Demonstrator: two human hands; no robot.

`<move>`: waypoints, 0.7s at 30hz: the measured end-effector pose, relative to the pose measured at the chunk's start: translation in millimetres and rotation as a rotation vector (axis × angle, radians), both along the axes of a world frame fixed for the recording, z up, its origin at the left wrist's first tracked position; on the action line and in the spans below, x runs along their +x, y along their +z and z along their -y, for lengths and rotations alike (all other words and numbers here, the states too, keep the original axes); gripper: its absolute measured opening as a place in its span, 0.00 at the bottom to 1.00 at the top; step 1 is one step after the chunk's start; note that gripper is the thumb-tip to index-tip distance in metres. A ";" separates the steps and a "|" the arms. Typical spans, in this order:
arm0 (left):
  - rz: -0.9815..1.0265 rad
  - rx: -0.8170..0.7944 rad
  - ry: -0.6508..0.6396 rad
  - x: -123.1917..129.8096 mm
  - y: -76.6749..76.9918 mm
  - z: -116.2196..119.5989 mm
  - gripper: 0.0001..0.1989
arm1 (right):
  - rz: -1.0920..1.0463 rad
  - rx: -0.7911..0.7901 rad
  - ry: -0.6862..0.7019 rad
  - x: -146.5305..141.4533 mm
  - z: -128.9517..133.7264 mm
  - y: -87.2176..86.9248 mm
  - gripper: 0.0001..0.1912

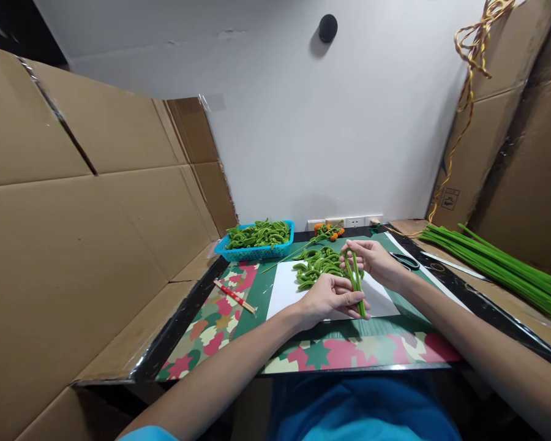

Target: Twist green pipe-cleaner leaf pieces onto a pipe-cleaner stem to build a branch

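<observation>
Over the white paper point(284, 291): we hold the folded green stem point(356, 282), tilted.
Left hand point(333, 297): pinching its lower end.
Right hand point(371, 257): pinching its upper bend.
Red wrapper point(232, 294): markings too small to read.

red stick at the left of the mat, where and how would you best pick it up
Likely pinched across the middle of the red stick, from above: it is slim and lies flat, slanted, with nothing on it. The left hand is nearer, but grips green strands.
</observation>
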State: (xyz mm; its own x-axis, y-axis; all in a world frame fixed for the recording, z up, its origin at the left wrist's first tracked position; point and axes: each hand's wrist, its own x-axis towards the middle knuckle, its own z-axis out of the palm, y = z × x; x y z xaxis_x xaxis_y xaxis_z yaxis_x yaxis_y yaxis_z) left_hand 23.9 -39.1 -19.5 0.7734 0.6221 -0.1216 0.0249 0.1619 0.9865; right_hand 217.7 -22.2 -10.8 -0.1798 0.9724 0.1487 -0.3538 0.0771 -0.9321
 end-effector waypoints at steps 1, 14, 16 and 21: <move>0.000 0.000 -0.005 -0.1 -0.4 -0.1 0.26 | 0.003 -0.011 0.032 -0.7 0.5 -0.4 0.22; -0.037 0.042 -0.020 -4.4 5.2 -2.6 0.28 | -0.037 0.004 0.031 0.8 -1.3 -2.2 0.21; -0.049 0.053 -0.022 -4.5 4.4 -3.7 0.28 | -0.033 0.003 0.027 1.0 -1.5 -2.7 0.21; -0.054 0.064 -0.029 -3.8 2.0 -3.9 0.29 | -0.041 0.006 0.030 -1.1 -1.6 -4.9 0.21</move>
State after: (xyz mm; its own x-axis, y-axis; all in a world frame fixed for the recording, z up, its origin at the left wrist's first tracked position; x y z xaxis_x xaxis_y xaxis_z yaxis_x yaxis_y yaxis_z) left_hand 20.1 -35.2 -17.5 0.7846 0.6073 -0.1247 0.0826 0.0970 0.9919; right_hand 216.6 -20.5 -15.7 -0.2028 0.9657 0.1622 -0.3941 0.0711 -0.9163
